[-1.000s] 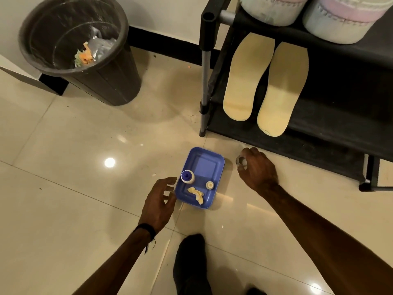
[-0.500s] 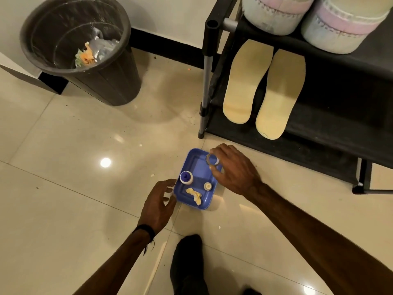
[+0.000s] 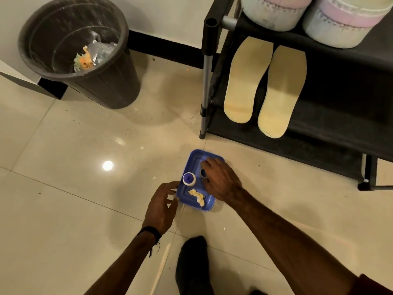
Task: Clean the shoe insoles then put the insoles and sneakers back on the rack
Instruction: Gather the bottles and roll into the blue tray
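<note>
Two beige insoles (image 3: pixel 247 81) (image 3: pixel 281 90) lie side by side on the black rack's lower shelf (image 3: pixel 331 124). Two pastel sneakers (image 3: pixel 274 11) (image 3: pixel 344 22) stand on the shelf above. On the floor in front sits a blue tray (image 3: pixel 207 206) with a small blue-capped bottle (image 3: pixel 188 178) and a crumpled yellow wipe (image 3: pixel 197 195). My right hand (image 3: pixel 221 180) is over the tray, fingers curled round a small clear round cap (image 3: pixel 203 173) at the tray's floor. My left hand (image 3: pixel 162 204) hovers at the tray's left rim, fingers loosely bent and holding nothing.
A dark bin (image 3: pixel 110 86) with some litter stands at the back left against the wall. The rack's metal leg (image 3: pixel 205 90) stands just beyond the tray. My foot in a black sock (image 3: pixel 193 265) is on the tiled floor below the tray.
My right hand carried the small clear cap from the floor right of the tray leftward and down into the tray. My left hand stayed by the tray's left rim.
</note>
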